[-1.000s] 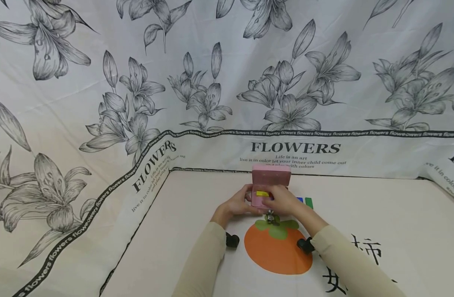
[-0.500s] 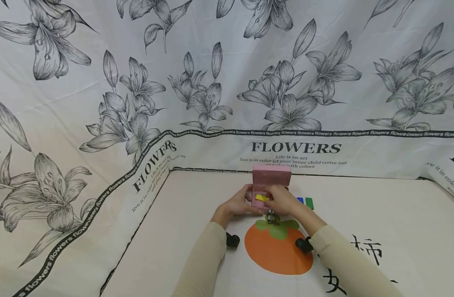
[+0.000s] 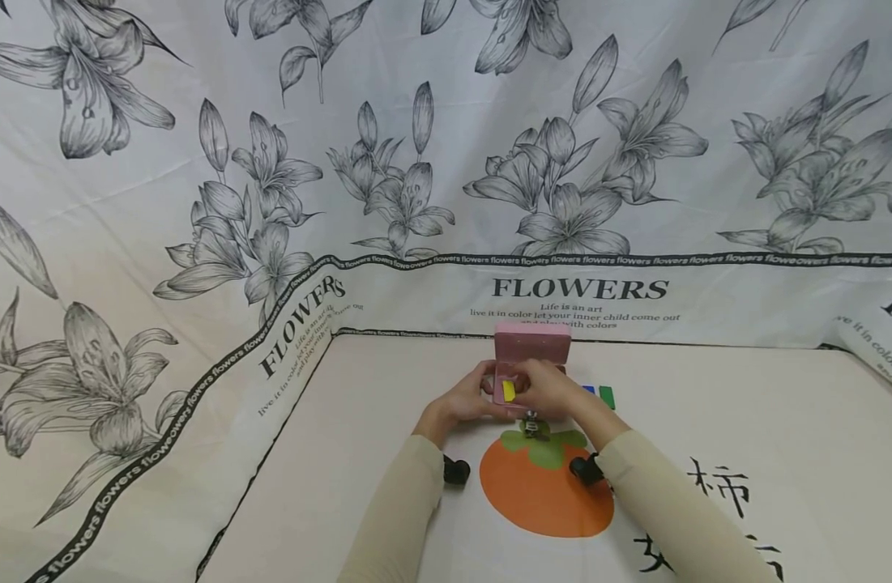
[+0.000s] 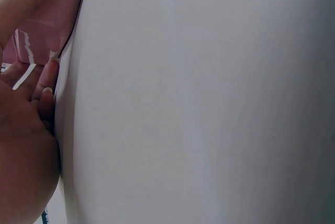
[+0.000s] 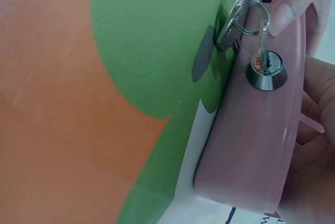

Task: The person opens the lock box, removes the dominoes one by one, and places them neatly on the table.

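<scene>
A small pink lockbox (image 3: 533, 344) stands with its lid raised on the cloth. My left hand (image 3: 471, 397) grips its left side, the thumb along the front; the left wrist view shows fingers (image 4: 48, 77) curled against the box. Over the open box, my right hand (image 3: 548, 389) pinches a yellow block (image 3: 509, 391), its long side now pointing toward me. In the right wrist view, a key (image 5: 261, 41) sits in the round lock (image 5: 267, 72) on the box front, with a second key (image 5: 225, 33) on the same ring. The box's inside is mostly hidden by my right hand.
Right of the box lie a blue block (image 3: 590, 390) and a green block (image 3: 607, 397). An orange persimmon print (image 3: 544, 494) and black characters (image 3: 719, 486) mark the cloth in front. Behind the box rises a flower-printed curtain (image 3: 402, 300).
The yellow block has turned from lying crosswise to lengthwise in my right fingers. My right wrist has shifted slightly left. My left hand keeps its grip on the box.
</scene>
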The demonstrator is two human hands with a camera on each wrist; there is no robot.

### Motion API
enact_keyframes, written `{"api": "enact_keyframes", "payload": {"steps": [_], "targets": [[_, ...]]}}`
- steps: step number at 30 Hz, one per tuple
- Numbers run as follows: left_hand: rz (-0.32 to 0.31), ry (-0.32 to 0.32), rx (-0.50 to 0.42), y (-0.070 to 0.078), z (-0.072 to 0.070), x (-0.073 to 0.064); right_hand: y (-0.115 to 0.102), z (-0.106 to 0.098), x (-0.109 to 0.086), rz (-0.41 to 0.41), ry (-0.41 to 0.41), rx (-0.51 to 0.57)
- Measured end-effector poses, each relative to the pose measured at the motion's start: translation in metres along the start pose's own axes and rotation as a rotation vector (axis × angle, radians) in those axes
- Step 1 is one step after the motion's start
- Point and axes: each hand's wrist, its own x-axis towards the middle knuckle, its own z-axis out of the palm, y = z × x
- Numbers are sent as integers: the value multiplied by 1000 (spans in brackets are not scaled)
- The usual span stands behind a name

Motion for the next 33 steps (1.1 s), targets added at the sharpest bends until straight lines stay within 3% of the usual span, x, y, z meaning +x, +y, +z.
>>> {"api": "enact_keyframes", "payload": {"steps": [14, 30, 33], "targets": [[12, -2, 27, 0, 0, 2, 2, 7, 11, 6, 33, -67], [14, 5, 25, -1, 0, 4, -3, 13, 11, 73, 46, -68], [13, 5, 21, -1, 0, 3, -4, 12, 9, 50, 35, -62]]}}
